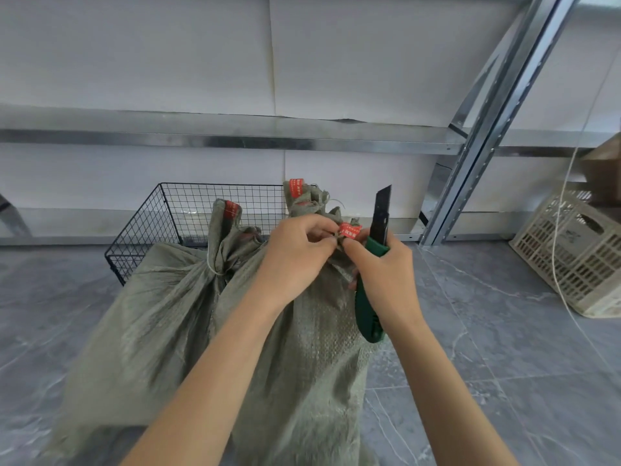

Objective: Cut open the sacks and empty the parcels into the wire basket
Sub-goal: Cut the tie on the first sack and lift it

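Observation:
Grey-green woven sacks stand on the floor, their necks tied with string and marked with red tags. The nearest sack (312, 348) is in front of me; my left hand (295, 253) pinches its tied neck by a red tag (349, 230). My right hand (386, 277) grips a green utility knife (369, 311) with its black blade pointing up, and its fingertips also touch the tag. A second sack (161, 314) lies to the left, and a third sack's neck (302, 200) rises behind. The black wire basket (161, 216) stands behind the sacks. No parcels are visible.
Metal shelving runs along the white wall, with an upright post (470, 163) at right. A beige plastic crate (578, 253) sits on the grey tiled floor at far right, with a thin cord (557, 247) hanging over it. A cardboard box (605, 166) rests behind the crate.

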